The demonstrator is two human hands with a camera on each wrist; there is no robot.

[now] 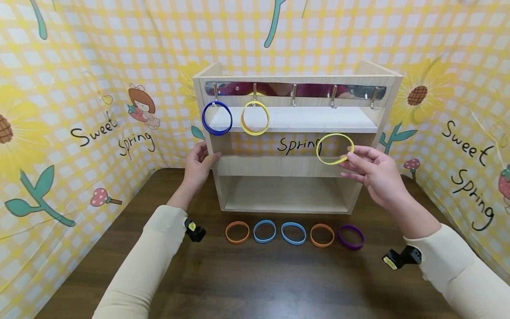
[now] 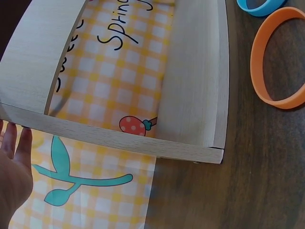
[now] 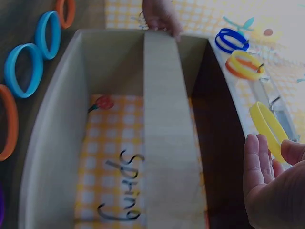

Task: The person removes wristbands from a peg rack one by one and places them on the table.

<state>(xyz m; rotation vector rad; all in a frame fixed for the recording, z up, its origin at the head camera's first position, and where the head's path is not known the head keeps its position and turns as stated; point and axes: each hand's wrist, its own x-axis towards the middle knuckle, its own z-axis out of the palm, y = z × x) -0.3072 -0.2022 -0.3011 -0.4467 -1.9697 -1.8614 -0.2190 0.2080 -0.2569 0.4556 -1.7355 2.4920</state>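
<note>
My right hand [image 1: 374, 175] pinches a yellow wristband [image 1: 335, 149] between thumb and fingers, in front of the wooden shelf's [image 1: 260, 166] right half and below the hooks. In the right wrist view the held band stands tilted beside the hook strip. My left hand [image 1: 198, 165] holds the shelf's left side panel, thumb at its front edge. From the leftmost hook hangs a dark blue wristband [image 1: 217, 118]; from the second hangs a yellow wristband [image 1: 255, 118], with orange also showing there in the right wrist view.
A metal strip with several hooks [image 1: 294, 95] runs along the shelf's top front. On the brown table [image 1: 255, 283] before it lie orange [image 1: 237, 232], light blue [image 1: 264, 231] and purple [image 1: 351, 237] wristbands in a row. Yellow checked cloth [image 1: 119, 57] surrounds the table.
</note>
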